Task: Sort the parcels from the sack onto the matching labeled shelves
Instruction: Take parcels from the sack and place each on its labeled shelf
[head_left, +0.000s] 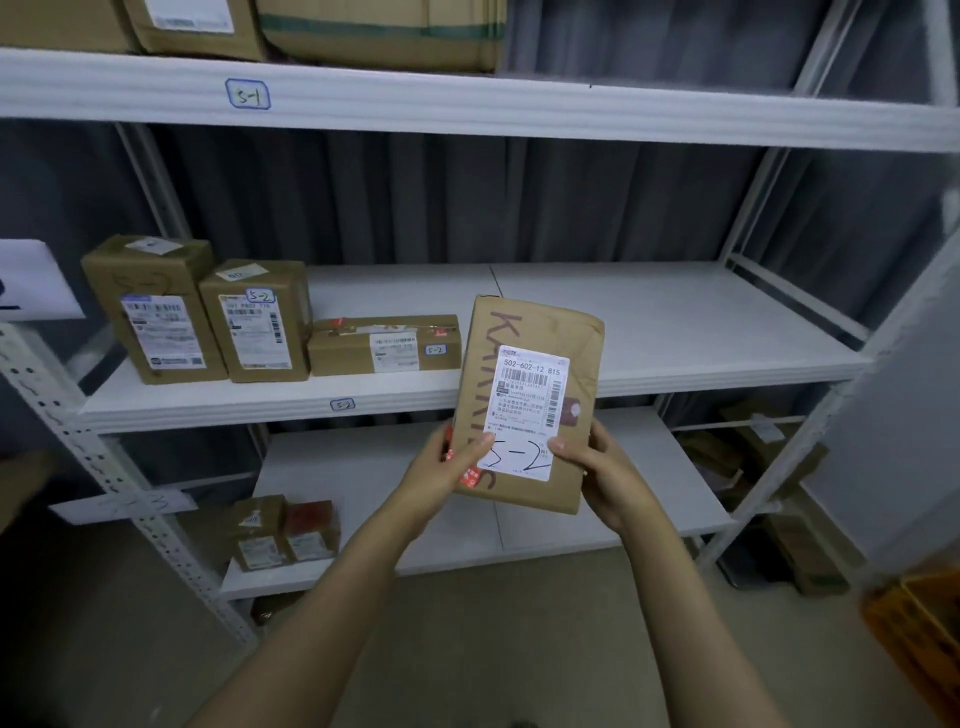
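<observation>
A flat brown paper parcel (535, 332) stands upright in both my hands, in front of the middle shelf. Its white label has "5-2" handwritten at the bottom. My left hand (441, 467) grips its lower left edge and my right hand (602, 467) its lower right edge, thumbs on the label. The middle shelf (675, 332) carries a small "5-2" tag (343, 404) on its front edge. Three brown boxes stand at its left: a tall box (150, 306), a second box (257, 319) and a low box (384, 345).
The top shelf (467, 106) is tagged "5-1" (248, 94) and holds large cartons (384, 31). The bottom shelf (571, 525) has two small boxes (283, 530) at its left. Flattened cardboard (769, 483) lies behind the rack at right. An orange crate (919, 629) sits at the lower right.
</observation>
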